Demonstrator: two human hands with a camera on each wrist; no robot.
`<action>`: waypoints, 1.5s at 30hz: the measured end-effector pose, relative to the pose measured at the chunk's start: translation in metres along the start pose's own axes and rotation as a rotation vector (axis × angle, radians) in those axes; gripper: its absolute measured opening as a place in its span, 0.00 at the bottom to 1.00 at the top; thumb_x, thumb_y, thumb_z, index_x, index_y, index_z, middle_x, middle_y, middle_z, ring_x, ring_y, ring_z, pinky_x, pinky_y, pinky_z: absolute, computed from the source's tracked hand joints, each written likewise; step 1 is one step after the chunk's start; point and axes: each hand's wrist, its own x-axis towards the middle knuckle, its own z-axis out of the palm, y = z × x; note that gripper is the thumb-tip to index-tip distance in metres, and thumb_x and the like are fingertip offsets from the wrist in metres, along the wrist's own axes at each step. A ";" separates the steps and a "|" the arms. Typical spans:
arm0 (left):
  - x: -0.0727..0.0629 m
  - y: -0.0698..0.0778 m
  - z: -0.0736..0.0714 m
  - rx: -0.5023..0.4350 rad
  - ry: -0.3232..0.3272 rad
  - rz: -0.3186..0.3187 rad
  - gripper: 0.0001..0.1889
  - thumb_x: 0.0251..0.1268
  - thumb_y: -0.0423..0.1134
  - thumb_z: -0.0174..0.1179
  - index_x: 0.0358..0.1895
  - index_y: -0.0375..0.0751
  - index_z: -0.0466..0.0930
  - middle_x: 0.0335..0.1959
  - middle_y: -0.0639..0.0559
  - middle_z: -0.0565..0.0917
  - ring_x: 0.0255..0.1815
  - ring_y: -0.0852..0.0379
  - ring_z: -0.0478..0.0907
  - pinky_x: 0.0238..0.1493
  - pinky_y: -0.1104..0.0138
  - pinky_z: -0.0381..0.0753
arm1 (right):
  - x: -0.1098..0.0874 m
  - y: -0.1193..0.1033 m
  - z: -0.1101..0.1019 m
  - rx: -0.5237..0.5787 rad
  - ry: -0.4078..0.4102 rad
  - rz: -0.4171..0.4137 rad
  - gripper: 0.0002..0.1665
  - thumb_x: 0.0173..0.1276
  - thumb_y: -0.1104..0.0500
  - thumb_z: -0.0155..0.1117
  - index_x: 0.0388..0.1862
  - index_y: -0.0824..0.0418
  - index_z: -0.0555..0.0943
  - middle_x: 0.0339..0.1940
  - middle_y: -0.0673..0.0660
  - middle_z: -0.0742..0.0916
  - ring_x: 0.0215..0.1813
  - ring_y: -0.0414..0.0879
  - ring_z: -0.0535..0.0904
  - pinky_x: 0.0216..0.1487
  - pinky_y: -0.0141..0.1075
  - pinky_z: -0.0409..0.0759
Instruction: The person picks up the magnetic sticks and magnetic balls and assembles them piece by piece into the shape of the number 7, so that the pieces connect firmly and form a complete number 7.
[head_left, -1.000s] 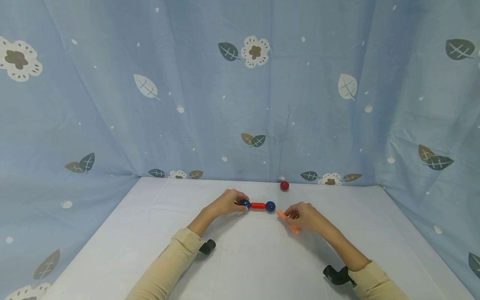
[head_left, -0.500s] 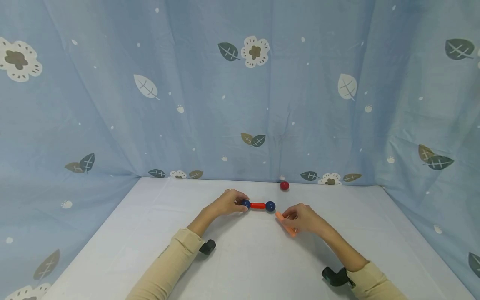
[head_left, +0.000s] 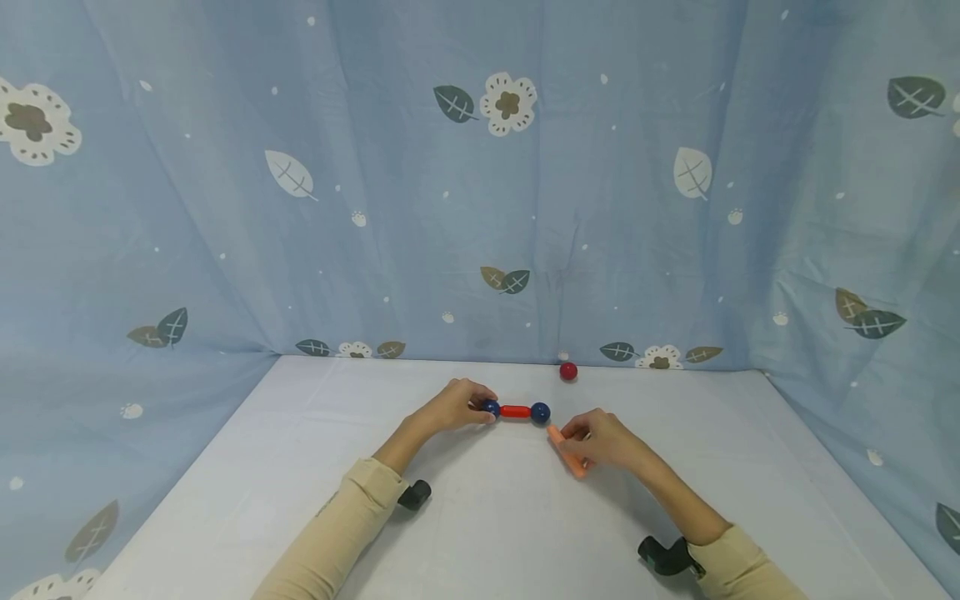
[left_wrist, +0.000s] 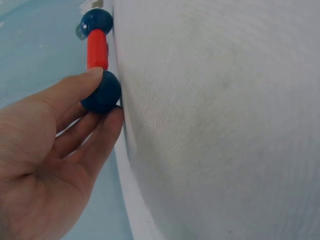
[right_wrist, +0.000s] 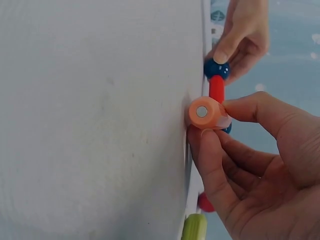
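My left hand (head_left: 456, 405) pinches a blue ball (left_wrist: 103, 95) between thumb and fingers. A short red magnetic rod (head_left: 515, 412) joins that ball to a second blue ball (head_left: 540, 413), and the joined piece lies low along the table. Between the thumb and fingers of my right hand (head_left: 606, 440) is an orange magnetic rod (head_left: 566, 452), held at a slant. Its far end is right by the second blue ball. In the right wrist view, a round metal disc shows in the near end of the orange rod (right_wrist: 202, 114), which mostly covers the second ball.
A red ball (head_left: 568, 372) sits at the back of the white table (head_left: 495, 517), close to the blue patterned curtain (head_left: 420, 208). A yellow-green rod (right_wrist: 195, 227) shows at the bottom of the right wrist view. Dark wrist cameras stick out from both sleeves.
My right hand has moved slightly left, turning the orange rod steeper and bringing its tip nearer the second blue ball. My left hand and the joined piece have stayed put.
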 end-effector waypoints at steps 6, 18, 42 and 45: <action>-0.001 0.001 0.000 0.007 0.004 -0.003 0.17 0.61 0.37 0.68 0.54 0.38 0.83 0.47 0.47 0.88 0.47 0.56 0.84 0.52 0.63 0.84 | -0.001 -0.002 0.002 0.004 0.010 0.014 0.13 0.64 0.60 0.69 0.44 0.65 0.85 0.30 0.53 0.84 0.27 0.42 0.78 0.28 0.34 0.83; 0.000 -0.002 0.001 -0.003 0.003 0.012 0.17 0.61 0.36 0.68 0.54 0.37 0.83 0.46 0.47 0.88 0.46 0.56 0.84 0.51 0.64 0.85 | -0.001 -0.005 0.006 0.035 0.035 0.058 0.13 0.63 0.58 0.69 0.44 0.64 0.85 0.30 0.53 0.84 0.26 0.42 0.79 0.29 0.34 0.83; -0.003 0.003 0.000 -0.004 0.008 -0.008 0.18 0.61 0.36 0.68 0.54 0.37 0.83 0.47 0.47 0.88 0.46 0.57 0.84 0.51 0.65 0.84 | 0.010 -0.007 0.013 0.066 0.058 0.117 0.15 0.63 0.56 0.70 0.45 0.64 0.85 0.30 0.54 0.84 0.24 0.42 0.80 0.29 0.33 0.83; -0.003 0.004 -0.001 -0.003 0.005 -0.015 0.18 0.61 0.37 0.68 0.54 0.37 0.83 0.47 0.47 0.88 0.46 0.57 0.84 0.52 0.65 0.84 | 0.011 -0.007 0.013 0.067 0.058 0.122 0.15 0.64 0.56 0.70 0.45 0.64 0.85 0.30 0.54 0.84 0.24 0.43 0.80 0.29 0.33 0.83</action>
